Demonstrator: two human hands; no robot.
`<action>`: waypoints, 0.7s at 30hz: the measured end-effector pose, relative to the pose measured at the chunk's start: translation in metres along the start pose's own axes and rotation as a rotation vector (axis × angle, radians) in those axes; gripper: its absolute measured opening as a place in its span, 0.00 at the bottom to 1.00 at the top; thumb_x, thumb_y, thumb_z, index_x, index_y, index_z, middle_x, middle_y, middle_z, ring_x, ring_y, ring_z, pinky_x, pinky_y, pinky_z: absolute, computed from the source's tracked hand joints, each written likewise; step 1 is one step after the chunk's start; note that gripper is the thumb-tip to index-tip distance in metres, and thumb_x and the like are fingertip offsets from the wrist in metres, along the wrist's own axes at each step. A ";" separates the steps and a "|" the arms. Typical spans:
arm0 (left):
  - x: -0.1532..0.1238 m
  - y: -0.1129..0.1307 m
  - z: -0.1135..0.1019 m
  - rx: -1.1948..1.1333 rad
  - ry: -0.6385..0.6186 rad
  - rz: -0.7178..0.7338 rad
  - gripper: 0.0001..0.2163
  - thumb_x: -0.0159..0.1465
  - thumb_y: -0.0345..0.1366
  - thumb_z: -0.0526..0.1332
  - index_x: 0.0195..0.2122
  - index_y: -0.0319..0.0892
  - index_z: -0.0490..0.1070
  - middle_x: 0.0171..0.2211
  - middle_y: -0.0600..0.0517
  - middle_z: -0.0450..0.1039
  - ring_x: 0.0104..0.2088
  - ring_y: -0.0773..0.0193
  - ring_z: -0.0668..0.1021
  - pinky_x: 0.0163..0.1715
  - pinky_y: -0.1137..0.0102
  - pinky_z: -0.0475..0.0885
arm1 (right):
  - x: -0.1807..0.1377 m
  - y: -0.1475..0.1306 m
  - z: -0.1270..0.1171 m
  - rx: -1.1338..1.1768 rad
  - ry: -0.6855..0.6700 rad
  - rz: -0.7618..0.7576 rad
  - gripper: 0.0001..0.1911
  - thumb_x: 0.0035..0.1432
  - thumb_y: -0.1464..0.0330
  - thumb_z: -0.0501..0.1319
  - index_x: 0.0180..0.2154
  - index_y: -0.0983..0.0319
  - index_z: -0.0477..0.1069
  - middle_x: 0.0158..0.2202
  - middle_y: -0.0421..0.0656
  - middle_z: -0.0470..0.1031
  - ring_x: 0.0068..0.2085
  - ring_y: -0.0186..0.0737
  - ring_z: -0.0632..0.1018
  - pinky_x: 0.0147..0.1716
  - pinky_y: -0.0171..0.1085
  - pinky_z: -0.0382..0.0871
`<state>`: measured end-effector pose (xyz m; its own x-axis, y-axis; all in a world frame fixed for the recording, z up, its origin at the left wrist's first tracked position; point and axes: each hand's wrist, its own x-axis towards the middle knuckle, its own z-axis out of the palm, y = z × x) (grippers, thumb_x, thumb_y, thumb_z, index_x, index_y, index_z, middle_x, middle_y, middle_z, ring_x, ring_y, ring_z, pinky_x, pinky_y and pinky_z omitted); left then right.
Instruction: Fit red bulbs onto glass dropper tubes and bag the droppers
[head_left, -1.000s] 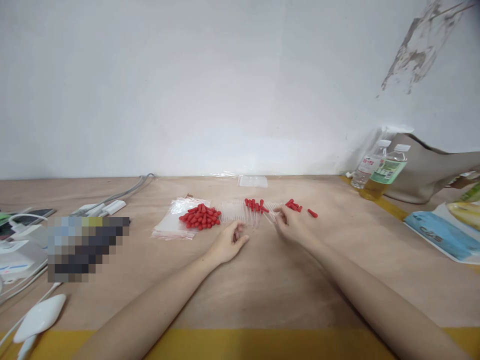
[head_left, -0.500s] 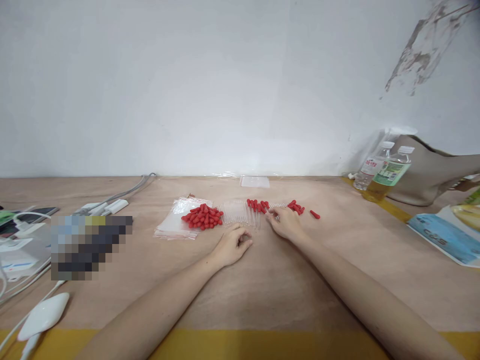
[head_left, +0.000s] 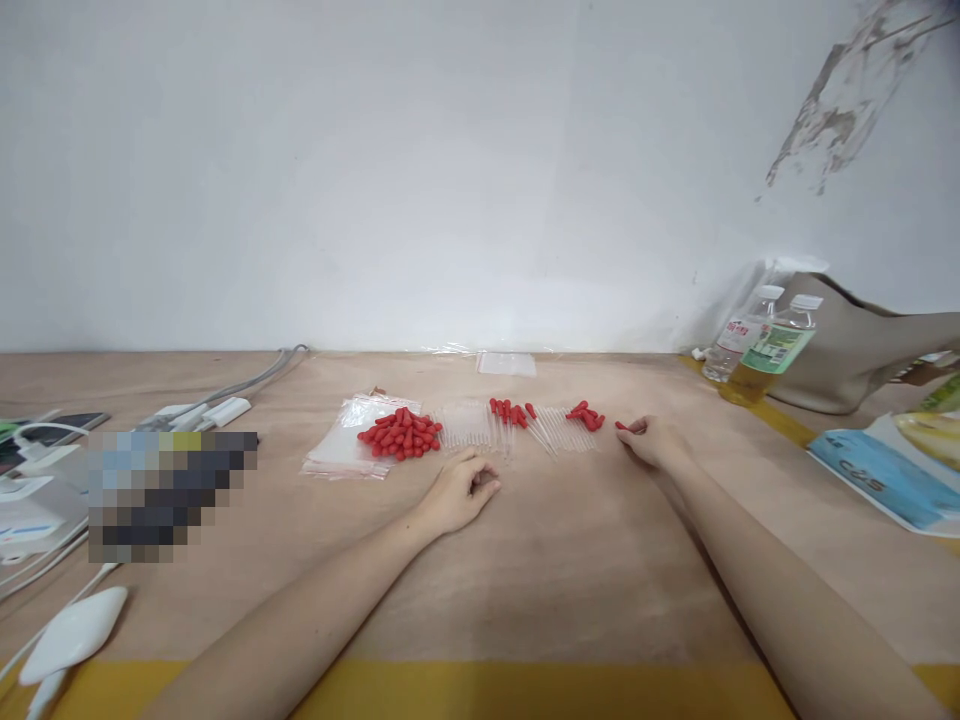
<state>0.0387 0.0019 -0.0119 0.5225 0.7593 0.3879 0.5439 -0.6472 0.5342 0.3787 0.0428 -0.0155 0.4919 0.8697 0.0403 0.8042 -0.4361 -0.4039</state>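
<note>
Pinched at the fingertips of my right hand (head_left: 651,442) is a red rubber dropper bulb (head_left: 621,426); the fingers cover part of it. My left hand (head_left: 461,492) rests on the table, loosely curled with a gap between thumb and fingers, and nothing shows in it. Just beyond it lie clear glass dropper tubes (head_left: 463,424) in a row. Several droppers with red bulbs fitted (head_left: 505,412) lie beside them. Farther right are more bare tubes (head_left: 571,430), with a small cluster of red bulbs (head_left: 585,416) at their far ends.
A large heap of red bulbs (head_left: 401,434) sits against clear zip bags (head_left: 341,440). Another bag (head_left: 507,364) lies near the wall. Chargers and cables (head_left: 45,500) crowd the left. Two bottles (head_left: 772,350), a grey bag (head_left: 840,345) and a blue tissue pack (head_left: 885,478) stand or lie right.
My right hand has moved right, from the droppers to the lone red bulb, and taken hold of it. Tubes it covered now show. My left hand has stayed in place.
</note>
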 end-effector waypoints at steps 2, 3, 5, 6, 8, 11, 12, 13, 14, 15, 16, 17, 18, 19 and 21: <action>0.000 0.000 0.000 0.000 -0.001 0.003 0.04 0.57 0.33 0.57 0.31 0.40 0.70 0.29 0.52 0.65 0.27 0.68 0.69 0.29 0.72 0.65 | -0.003 -0.004 0.002 0.002 0.019 0.000 0.12 0.48 0.61 0.58 0.31 0.62 0.72 0.34 0.49 0.74 0.37 0.47 0.73 0.30 0.38 0.62; -0.001 0.001 0.001 0.001 -0.004 0.004 0.04 0.57 0.33 0.57 0.31 0.40 0.70 0.29 0.52 0.65 0.27 0.68 0.69 0.29 0.72 0.65 | -0.006 -0.007 0.003 0.007 0.067 -0.005 0.11 0.48 0.62 0.57 0.31 0.62 0.71 0.34 0.50 0.74 0.37 0.47 0.73 0.31 0.39 0.62; -0.002 0.001 0.003 0.014 0.000 0.011 0.05 0.57 0.33 0.57 0.32 0.40 0.69 0.29 0.52 0.65 0.27 0.68 0.69 0.29 0.72 0.65 | -0.014 -0.016 0.004 0.056 0.235 -0.059 0.11 0.50 0.63 0.56 0.32 0.63 0.71 0.34 0.51 0.73 0.38 0.47 0.73 0.33 0.39 0.62; -0.002 0.001 0.003 0.029 0.019 0.016 0.05 0.57 0.34 0.57 0.33 0.40 0.69 0.29 0.52 0.65 0.28 0.67 0.69 0.29 0.72 0.66 | -0.020 -0.023 0.005 0.101 0.331 -0.121 0.12 0.50 0.63 0.55 0.33 0.64 0.70 0.35 0.51 0.73 0.38 0.47 0.72 0.34 0.39 0.62; -0.002 0.001 0.000 0.083 0.105 0.024 0.04 0.58 0.34 0.56 0.33 0.41 0.69 0.30 0.52 0.65 0.31 0.66 0.69 0.32 0.71 0.66 | -0.035 -0.039 0.010 0.240 0.469 -0.341 0.12 0.52 0.64 0.54 0.35 0.64 0.69 0.34 0.49 0.72 0.37 0.44 0.72 0.35 0.39 0.62; 0.005 -0.004 -0.016 0.241 0.306 -0.003 0.04 0.58 0.33 0.54 0.29 0.40 0.67 0.30 0.50 0.65 0.36 0.62 0.69 0.38 0.69 0.64 | -0.068 -0.067 0.023 0.386 0.458 -0.743 0.11 0.53 0.66 0.54 0.37 0.65 0.68 0.34 0.47 0.72 0.36 0.41 0.71 0.37 0.38 0.63; 0.008 -0.006 -0.024 0.312 0.355 -0.033 0.05 0.58 0.33 0.54 0.28 0.40 0.67 0.30 0.50 0.65 0.36 0.61 0.68 0.38 0.68 0.64 | -0.079 -0.075 0.028 0.386 0.456 -0.847 0.11 0.54 0.67 0.54 0.38 0.64 0.68 0.34 0.47 0.72 0.36 0.42 0.70 0.37 0.39 0.62; 0.012 -0.009 -0.032 0.386 0.378 -0.072 0.05 0.58 0.33 0.54 0.28 0.40 0.67 0.30 0.49 0.65 0.37 0.60 0.68 0.39 0.67 0.63 | -0.090 -0.082 0.032 0.369 0.428 -0.930 0.11 0.54 0.68 0.54 0.39 0.63 0.68 0.34 0.46 0.71 0.37 0.42 0.70 0.37 0.39 0.62; 0.017 -0.012 -0.040 0.464 0.367 -0.114 0.05 0.58 0.34 0.54 0.28 0.40 0.68 0.30 0.49 0.66 0.37 0.59 0.68 0.39 0.66 0.63 | -0.100 -0.088 0.035 0.341 0.388 -0.992 0.10 0.55 0.69 0.53 0.39 0.61 0.69 0.34 0.46 0.71 0.37 0.41 0.70 0.37 0.39 0.62; 0.022 -0.015 -0.047 0.538 0.341 -0.152 0.06 0.57 0.34 0.54 0.29 0.40 0.69 0.31 0.48 0.67 0.38 0.58 0.68 0.39 0.64 0.62 | -0.108 -0.092 0.038 0.307 0.365 -1.025 0.10 0.56 0.69 0.52 0.39 0.61 0.69 0.34 0.45 0.70 0.36 0.41 0.70 0.37 0.39 0.61; 0.027 -0.017 -0.052 0.603 0.298 -0.182 0.07 0.57 0.35 0.54 0.31 0.41 0.70 0.33 0.48 0.68 0.39 0.56 0.68 0.40 0.63 0.62 | -0.114 -0.094 0.040 0.269 0.339 -1.061 0.10 0.57 0.69 0.52 0.38 0.60 0.69 0.34 0.45 0.70 0.36 0.41 0.69 0.36 0.39 0.61; 0.031 -0.020 -0.056 0.658 0.237 -0.215 0.08 0.57 0.36 0.54 0.33 0.41 0.71 0.35 0.47 0.68 0.41 0.54 0.68 0.41 0.62 0.61 | -0.118 -0.095 0.042 0.241 0.320 -1.078 0.09 0.57 0.70 0.52 0.38 0.60 0.69 0.34 0.45 0.70 0.36 0.41 0.69 0.36 0.39 0.60; 0.036 -0.022 -0.059 0.702 0.170 -0.255 0.09 0.57 0.37 0.54 0.34 0.41 0.71 0.37 0.46 0.68 0.43 0.53 0.67 0.42 0.60 0.60 | -0.119 -0.095 0.043 0.226 0.309 -1.087 0.09 0.57 0.70 0.51 0.37 0.60 0.69 0.34 0.45 0.69 0.36 0.40 0.69 0.35 0.39 0.60; 0.040 -0.024 -0.060 0.733 0.105 -0.295 0.10 0.56 0.37 0.54 0.34 0.41 0.72 0.38 0.45 0.69 0.44 0.52 0.67 0.42 0.59 0.60 | -0.120 -0.094 0.043 0.224 0.304 -1.090 0.09 0.57 0.70 0.51 0.37 0.60 0.69 0.33 0.45 0.69 0.35 0.40 0.69 0.35 0.39 0.60; 0.046 -0.027 -0.058 0.764 0.012 -0.363 0.09 0.55 0.36 0.54 0.32 0.40 0.73 0.38 0.43 0.69 0.44 0.51 0.67 0.42 0.59 0.59 | -0.118 -0.092 0.044 0.241 0.305 -1.081 0.10 0.58 0.70 0.51 0.37 0.61 0.69 0.33 0.46 0.69 0.35 0.40 0.69 0.34 0.38 0.60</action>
<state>0.0100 0.0586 0.0356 0.2251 0.9266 0.3012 0.9733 -0.2280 -0.0261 0.2322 -0.0094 -0.0234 -0.3297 0.6556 0.6793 0.7865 0.5887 -0.1864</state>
